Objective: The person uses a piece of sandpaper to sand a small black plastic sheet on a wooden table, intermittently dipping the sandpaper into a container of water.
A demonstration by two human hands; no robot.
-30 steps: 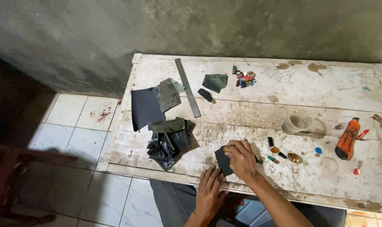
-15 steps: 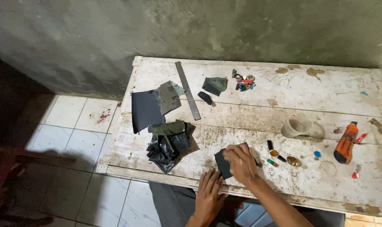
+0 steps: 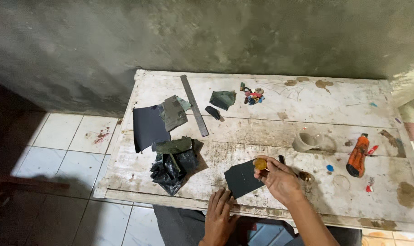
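Note:
My right hand [image 3: 280, 181] pinches a small round brass-coloured piece [image 3: 260, 164] and holds it over the upper corner of a dark sheet of sandpaper [image 3: 241, 178]. That sheet lies near the front edge of a worn white wooden table [image 3: 279, 127]. My left hand [image 3: 219, 215] rests flat at the table's front edge, fingers spread, its fingertips just below the sheet's lower corner. It holds nothing.
A crumpled black plastic bag [image 3: 172, 166], larger dark sheets [image 3: 147, 125] and a metal ruler [image 3: 194, 105] lie at left. A tape roll [image 3: 307, 141], an orange utility knife [image 3: 357, 155] and small bits sit at right. Tiled floor [image 3: 70, 150] lies beside the table.
My right hand lifted off the sandpaper and now shows the brass piece at the sheet's upper corner. The left hand stays at the table edge.

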